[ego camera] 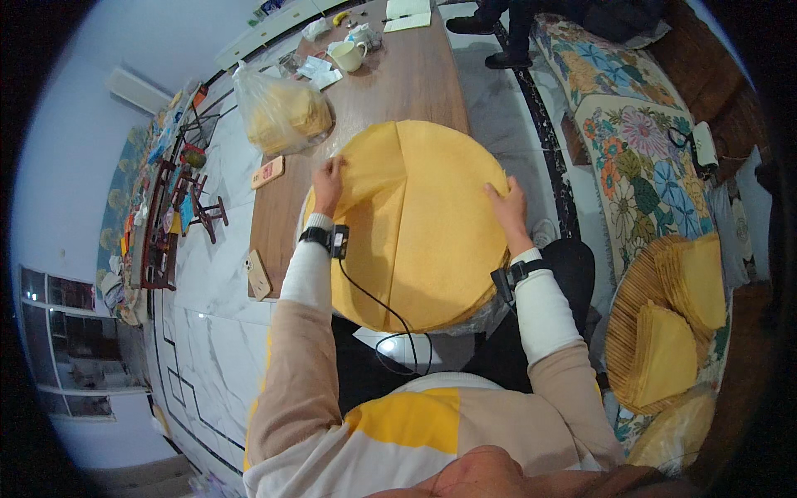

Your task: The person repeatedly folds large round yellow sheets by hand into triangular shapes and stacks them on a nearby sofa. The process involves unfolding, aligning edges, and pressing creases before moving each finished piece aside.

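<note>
In front of me is a stack of thin round yellow flatbreads (454, 249) on plastic film, at the end of the wooden table (405, 81). The top flatbread (370, 152) bends up on its left side, with a crease down the middle and a shadow below. My left hand (328, 183) pinches its left edge. At the right rim, my right hand (509, 208) has its thumb on top and its fingers around the edge; how many layers it holds is hidden. Both wrists wear black straps with small devices, and a cable hangs from the left one.
Left of the stack lie a plastic bag of yellow flatbreads (286, 115) and two phones (268, 172). A mug (348, 56) and an open notebook (408, 14) are farther back. On the right-hand floral seat, a round woven tray (622, 330) bears folded flatbreads (665, 355). A person (514, 31) stands beyond.
</note>
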{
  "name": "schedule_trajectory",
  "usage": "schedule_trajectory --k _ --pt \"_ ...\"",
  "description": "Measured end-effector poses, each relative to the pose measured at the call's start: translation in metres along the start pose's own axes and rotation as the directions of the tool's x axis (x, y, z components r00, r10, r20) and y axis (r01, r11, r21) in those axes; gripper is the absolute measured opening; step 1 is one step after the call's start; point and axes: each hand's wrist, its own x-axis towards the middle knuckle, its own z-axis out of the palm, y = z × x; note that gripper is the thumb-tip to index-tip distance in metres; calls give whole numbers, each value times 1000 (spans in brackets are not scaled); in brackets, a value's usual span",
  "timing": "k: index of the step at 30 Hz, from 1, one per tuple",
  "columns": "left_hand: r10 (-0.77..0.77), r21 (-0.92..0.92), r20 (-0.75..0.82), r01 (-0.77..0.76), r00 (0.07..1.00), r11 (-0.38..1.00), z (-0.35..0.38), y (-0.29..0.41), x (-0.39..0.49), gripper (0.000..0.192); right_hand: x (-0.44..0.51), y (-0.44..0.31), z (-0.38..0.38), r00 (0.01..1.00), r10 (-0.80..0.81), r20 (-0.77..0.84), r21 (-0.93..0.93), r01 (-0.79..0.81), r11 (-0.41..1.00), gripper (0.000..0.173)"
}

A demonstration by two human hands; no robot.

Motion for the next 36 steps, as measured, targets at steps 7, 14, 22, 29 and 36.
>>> schedule_trajectory --k 7,14,22,29,36 --pt "-39 -35 -326 29 945 999 -112 -9 -57 39 -2 -1 0 999 46 21 23 -47 999 57" --pt "-134 -103 -456 97 880 990 -198 8 -169 40 -1 1 3 997 76 23 83 -77 994 55" --pt "-326 -253 -605 213 726 944 -279 7 -278 43 -1 4 6 1000 15 -3 77 -14 997 46" --pt "-369 -324 -639 199 675 925 -470 -17 -271 44 6 15 8 999 41 28 29 -42 999 47" --pt "139 -25 -649 -204 748 979 -654 170 -193 48 8 14 12 999 -39 -17 13 39 999 54"
